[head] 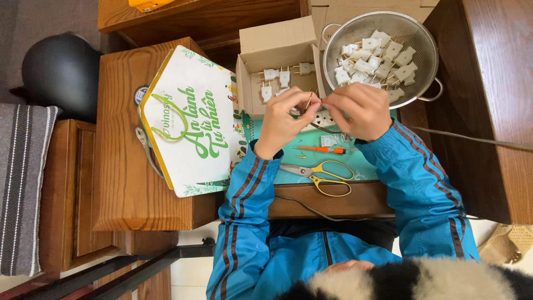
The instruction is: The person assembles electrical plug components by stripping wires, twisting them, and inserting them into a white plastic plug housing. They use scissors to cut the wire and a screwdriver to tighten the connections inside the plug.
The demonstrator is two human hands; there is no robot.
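My left hand (286, 118) and my right hand (355, 111) meet above a teal work surface (361, 158), fingertips pinched together on a small brass prong (308, 101) and a thin wire. Just under the hands lies a white plug part (323, 118). Both sleeves are blue with dark red stripes. A dark cable (472, 139) runs off to the right from below my right hand.
A metal colander (333, 41) of several white plugs stands at the back right. An open cardboard box (277, 44) holds more plugs. An orange screwdriver (319, 149) and yellow-handled scissors (327, 178) lie near me. A house-shaped white tin (183, 119) rests on the wooden table (119, 166).
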